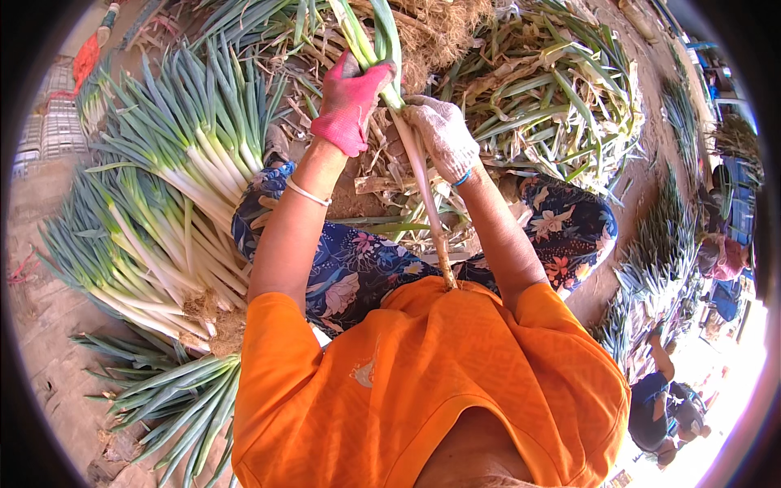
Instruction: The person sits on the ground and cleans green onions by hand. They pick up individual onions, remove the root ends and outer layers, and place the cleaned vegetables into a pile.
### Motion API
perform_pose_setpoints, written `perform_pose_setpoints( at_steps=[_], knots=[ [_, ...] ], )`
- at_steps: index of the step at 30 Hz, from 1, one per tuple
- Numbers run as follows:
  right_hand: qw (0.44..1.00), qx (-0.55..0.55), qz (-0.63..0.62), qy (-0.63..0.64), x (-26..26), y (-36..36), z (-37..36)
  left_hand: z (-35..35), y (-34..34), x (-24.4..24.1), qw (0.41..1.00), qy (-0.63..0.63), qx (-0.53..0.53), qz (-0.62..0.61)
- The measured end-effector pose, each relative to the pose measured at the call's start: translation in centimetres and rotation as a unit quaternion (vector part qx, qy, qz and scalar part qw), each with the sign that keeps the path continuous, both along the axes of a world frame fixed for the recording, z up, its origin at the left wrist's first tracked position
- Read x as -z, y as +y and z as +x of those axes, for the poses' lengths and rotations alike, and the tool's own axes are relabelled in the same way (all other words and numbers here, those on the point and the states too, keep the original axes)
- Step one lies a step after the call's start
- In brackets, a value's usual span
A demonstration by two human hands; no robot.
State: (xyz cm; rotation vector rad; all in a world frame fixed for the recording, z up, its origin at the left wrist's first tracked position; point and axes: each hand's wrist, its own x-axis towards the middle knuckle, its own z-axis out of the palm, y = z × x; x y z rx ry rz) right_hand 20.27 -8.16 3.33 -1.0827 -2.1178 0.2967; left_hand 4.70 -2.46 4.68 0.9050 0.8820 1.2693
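Observation:
My left hand (pixel 352 104), in a pinkish-red work glove, grips a long green onion (pixel 415 146) at the base of its green leaves. Close beside it, my right hand (pixel 442 131) in a soiled white knit glove has its fingers curled at the upper part of the same stalk. The onion's pale shank runs down towards me, and its root end reaches the hem of my orange shirt. Whether my right fingers hold the stalk itself or a loose outer leaf is hard to see. Peeled husks (pixel 390 165) lie on the ground under my hands.
Bundled green onions (pixel 201 165) lie on my left, some with roots showing. A heap of stripped leaves (pixel 549 91) sits ahead to the right, beside a mass of fibrous roots (pixel 439 36). More onions (pixel 659 244) line the far right, with other people (pixel 659 409) beyond.

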Motion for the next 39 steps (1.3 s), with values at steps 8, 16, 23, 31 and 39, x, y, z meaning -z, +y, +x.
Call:
perform_pose_setpoints(
  at_steps=[8,16,23,31,39],
  knots=[
    [0.934,0.013,-0.223,0.28,6.3,-0.9,0.2,0.3,-0.4,1.2,0.989,-0.144,0.032,-0.011],
    [0.986,0.04,-0.137,0.084,1.7,-2.4,-0.5,0.4,-0.4,2.1,0.98,-0.186,0.025,-0.061],
    [0.884,-0.022,-0.415,0.215,6.0,-10.6,1.3,-2.4,1.5,0.8,0.949,-0.308,0.048,-0.036],
    [0.767,0.209,-0.584,-0.162,8.8,-14.5,7.1,-8.7,5.7,0.8,0.931,-0.361,-0.035,-0.033],
    [0.853,0.283,-0.427,-0.098,11.7,-13.0,8.8,-12.1,6.1,-1.4,0.95,-0.238,-0.199,-0.029]
  ],
)
